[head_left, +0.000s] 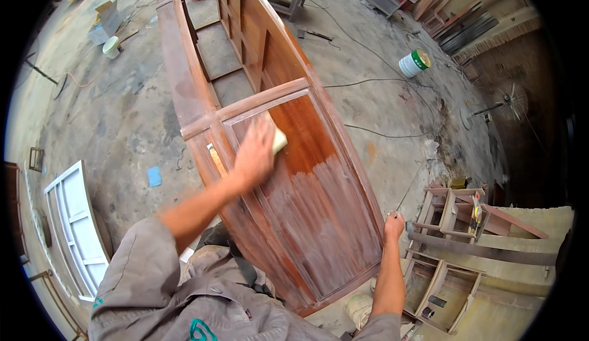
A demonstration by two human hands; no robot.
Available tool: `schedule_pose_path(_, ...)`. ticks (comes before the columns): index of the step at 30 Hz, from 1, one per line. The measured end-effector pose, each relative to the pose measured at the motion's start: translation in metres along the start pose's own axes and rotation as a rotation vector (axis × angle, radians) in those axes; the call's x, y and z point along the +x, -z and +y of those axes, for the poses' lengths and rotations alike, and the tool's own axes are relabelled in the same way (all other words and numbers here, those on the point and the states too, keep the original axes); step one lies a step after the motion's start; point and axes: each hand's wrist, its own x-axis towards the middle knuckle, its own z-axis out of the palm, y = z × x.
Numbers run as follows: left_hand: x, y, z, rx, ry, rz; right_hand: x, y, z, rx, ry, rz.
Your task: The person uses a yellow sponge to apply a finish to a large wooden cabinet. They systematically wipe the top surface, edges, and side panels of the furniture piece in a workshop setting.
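Note:
My left hand, somewhat blurred, is closed round a pale yellow sanding block. The block rests on the inset panel of a reddish-brown wooden cabinet, which lies in front of me. Much of that panel is dull and streaked with whitish dust; a shiny orange-brown patch shows beside the block at the panel's far end. Past a cross rail, the frame stands open to the floor. My right hand is curled closed by the cabinet's right edge. A thin dark line runs up from it, and what it grips cannot be made out.
Left on the floor are a white slatted frame, a blue sheet, a white tub and a carton. A paint bucket, cables and a standing fan are right. Unfinished wooden frames stand lower right.

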Motion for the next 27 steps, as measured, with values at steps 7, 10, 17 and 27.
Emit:
schedule_pose_path(7, 0.003, 0.004, 0.01, 0.024, -0.161, -0.225, -0.007, 0.004, -0.004, -0.022, -0.031, -0.002)
schedule_pose_path(10, 0.024, -0.009, -0.012, 0.003, -0.034, -0.021, -0.003, -0.001, -0.008, -0.02, -0.015, -0.011)
schedule_pose_path(17, 0.003, -0.007, 0.027, -0.039, -0.168, -0.202, -0.01, 0.006, -0.006, -0.01, -0.092, -0.035)
schedule_pose_path(27, 0.002, -0.013, 0.044, -0.009, -0.259, -0.273, -0.02, 0.012, -0.014, 0.0, -0.085, -0.008)
